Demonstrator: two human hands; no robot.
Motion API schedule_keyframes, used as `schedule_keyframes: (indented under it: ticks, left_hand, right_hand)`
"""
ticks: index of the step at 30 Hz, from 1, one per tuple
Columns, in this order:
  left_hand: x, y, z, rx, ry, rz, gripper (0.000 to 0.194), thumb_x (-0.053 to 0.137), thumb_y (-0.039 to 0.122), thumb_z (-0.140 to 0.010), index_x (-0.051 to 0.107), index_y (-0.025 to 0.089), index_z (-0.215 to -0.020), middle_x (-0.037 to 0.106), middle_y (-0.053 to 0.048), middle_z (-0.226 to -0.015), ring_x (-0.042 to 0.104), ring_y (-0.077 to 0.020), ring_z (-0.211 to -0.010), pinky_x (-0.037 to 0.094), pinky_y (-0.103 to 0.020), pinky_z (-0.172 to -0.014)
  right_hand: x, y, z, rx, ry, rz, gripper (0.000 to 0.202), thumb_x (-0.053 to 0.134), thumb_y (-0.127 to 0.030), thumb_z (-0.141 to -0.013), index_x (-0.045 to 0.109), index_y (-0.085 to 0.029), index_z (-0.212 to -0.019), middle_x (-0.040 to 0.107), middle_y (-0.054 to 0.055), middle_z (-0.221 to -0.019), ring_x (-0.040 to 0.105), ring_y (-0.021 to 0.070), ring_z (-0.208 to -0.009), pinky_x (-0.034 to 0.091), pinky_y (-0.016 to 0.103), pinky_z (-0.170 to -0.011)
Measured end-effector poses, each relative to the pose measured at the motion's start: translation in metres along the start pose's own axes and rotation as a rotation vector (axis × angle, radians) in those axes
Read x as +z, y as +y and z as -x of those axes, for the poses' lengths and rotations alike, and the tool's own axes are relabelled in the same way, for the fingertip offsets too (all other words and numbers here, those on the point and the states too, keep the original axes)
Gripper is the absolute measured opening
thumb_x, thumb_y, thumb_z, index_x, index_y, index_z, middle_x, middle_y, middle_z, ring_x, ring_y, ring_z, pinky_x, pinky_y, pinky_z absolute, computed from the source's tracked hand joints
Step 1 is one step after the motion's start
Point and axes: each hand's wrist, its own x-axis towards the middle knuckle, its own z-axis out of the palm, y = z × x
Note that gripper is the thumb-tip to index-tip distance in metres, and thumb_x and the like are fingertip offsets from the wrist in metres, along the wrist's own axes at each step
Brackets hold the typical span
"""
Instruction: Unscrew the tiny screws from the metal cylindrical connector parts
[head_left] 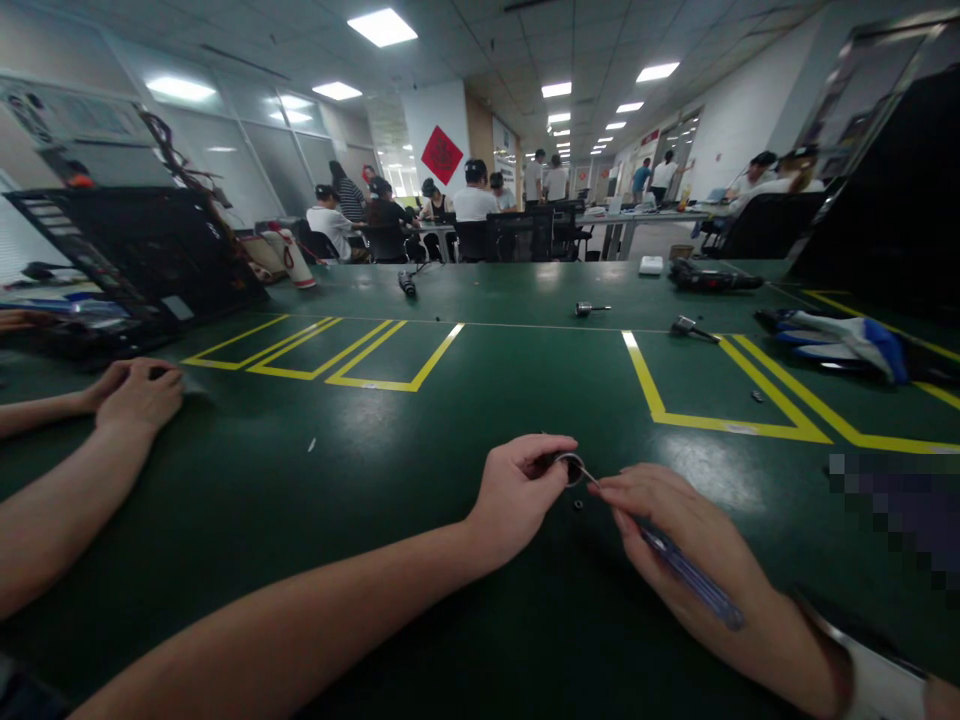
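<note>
My left hand (517,495) is closed around a small round metal part (573,466), whose ring-shaped open end faces right. Most of that part is hidden in my fingers. My right hand (690,545) grips a screwdriver (690,578) with a clear purple handle, its thin shaft reaching to the ring's opening. Whether the tip touches the inside, I cannot tell. A tiny dark ring-shaped piece (578,505) shows just below the metal part, near the green tabletop (420,460).
Another person's hands (142,395) rest on the table at left. Yellow tape (375,385) marks boxes. Farther back are metal tool bits (592,309), a black power tool (712,277), blue-and-white gloves (840,345) and a small dark part (757,397). A black case-like object (142,255) stands left.
</note>
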Motion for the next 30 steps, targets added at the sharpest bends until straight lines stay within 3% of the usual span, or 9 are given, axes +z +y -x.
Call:
schedule_keyframes:
  ticks: [4, 30]
  left_hand:
    - [0.001, 0.0, 0.0, 0.001, 0.007, -0.001, 0.025, 0.059, 0.015, -0.075, 0.069, 0.015, -0.098, 0.069, -0.008, -0.099, 0.065, -0.0176, -0.087, 0.054, -0.031, -0.081]
    - [0.003, 0.001, 0.0, 0.012, 0.014, -0.02, 0.025, 0.058, 0.013, -0.074, 0.07, 0.016, -0.095, 0.068, -0.007, -0.102, 0.065, -0.0176, -0.09, 0.055, -0.031, -0.081]
  right_hand:
    - [0.0, -0.004, -0.001, -0.06, 0.006, 0.057, 0.032, 0.049, -0.011, -0.085, 0.051, -0.022, -0.115, 0.065, 0.007, -0.104, 0.061, 0.021, -0.097, 0.051, 0.042, -0.085]
    - [0.001, -0.012, -0.005, -0.137, 0.013, 0.158, 0.036, 0.047, -0.005, -0.082, 0.052, -0.018, -0.116, 0.066, 0.01, -0.094, 0.063, 0.0228, -0.09, 0.053, 0.045, -0.081]
